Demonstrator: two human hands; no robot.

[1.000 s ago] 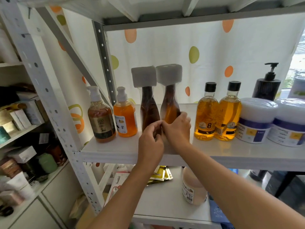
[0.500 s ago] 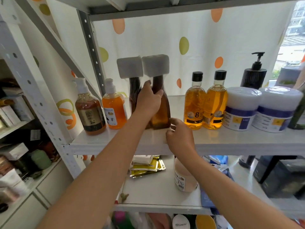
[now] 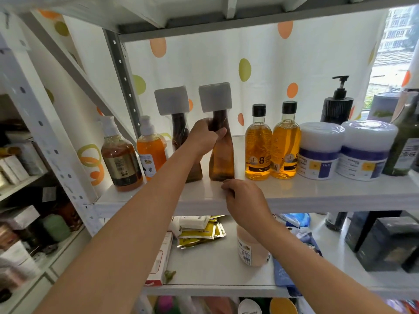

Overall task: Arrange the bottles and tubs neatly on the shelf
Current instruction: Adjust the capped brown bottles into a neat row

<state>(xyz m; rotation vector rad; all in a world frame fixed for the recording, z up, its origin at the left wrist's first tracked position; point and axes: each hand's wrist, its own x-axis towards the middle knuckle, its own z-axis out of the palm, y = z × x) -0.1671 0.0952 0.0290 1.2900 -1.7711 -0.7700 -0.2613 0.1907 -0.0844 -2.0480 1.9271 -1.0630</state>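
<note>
On the white shelf [image 3: 294,196] stand two tall brown bottles with grey block caps. My left hand [image 3: 203,138] grips the neck of the right brown bottle [image 3: 222,159]; the left brown bottle [image 3: 178,132] stands just behind my wrist. My right hand [image 3: 244,198] rests at the shelf's front edge below that bottle, fingers loosely curled, holding nothing. Left of them are a brown pump bottle [image 3: 120,162] and an orange pump bottle [image 3: 150,150]. To the right stand two amber bottles [image 3: 258,150] [image 3: 285,148] with black caps, then two white tubs [image 3: 319,150] [image 3: 367,150].
A black pump dispenser [image 3: 336,105] stands behind the tubs and a dark green bottle [image 3: 403,150] at the far right. The lower shelf holds yellow sachets [image 3: 199,234], a pink bottle [image 3: 251,250] and dark boxes [image 3: 385,243]. A neighbouring rack at left is full of boxes.
My left hand rose from the bottles' bases to the neck of the right brown bottle. My right hand let go and dropped to the shelf's front edge.
</note>
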